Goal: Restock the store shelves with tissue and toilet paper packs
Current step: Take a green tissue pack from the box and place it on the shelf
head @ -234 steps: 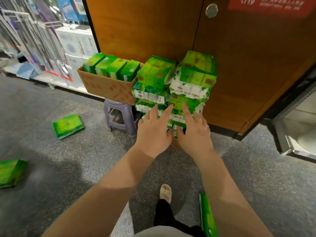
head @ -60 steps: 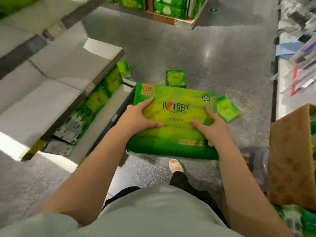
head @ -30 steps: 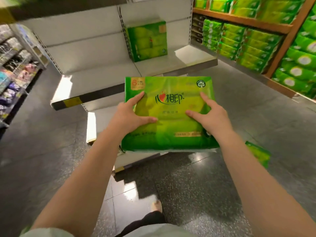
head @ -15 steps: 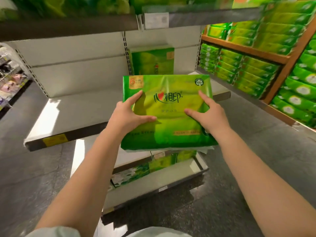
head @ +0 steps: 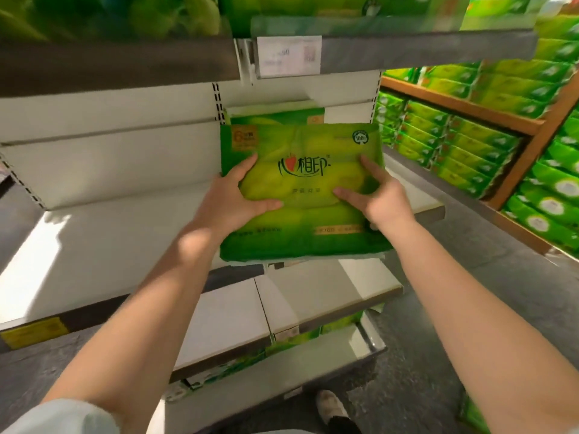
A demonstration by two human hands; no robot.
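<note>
The pack (head: 302, 195) is held flat in the air over the front edge of the middle shelf (head: 103, 242), toward its right end. Most of that shelf lies bare to the left, right back to the rear wall. One more green pack (head: 275, 115) stands at the back, mostly hidden behind the held one. The top shelf (head: 119, 62) hangs close above, its goods blurred, and the price tag (head: 289, 54) on its lip is unreadable. The lower shelf (head: 313, 292) juts out beneath, with packs under it cut off from sight. The left hand (head: 232, 202) grips the pack's left edge, thumb laid across the face, fingers tucked under. The right hand (head: 376, 198) clasps the right edge the same way. Stocked side shelves (head: 463, 111) line the right.
</note>
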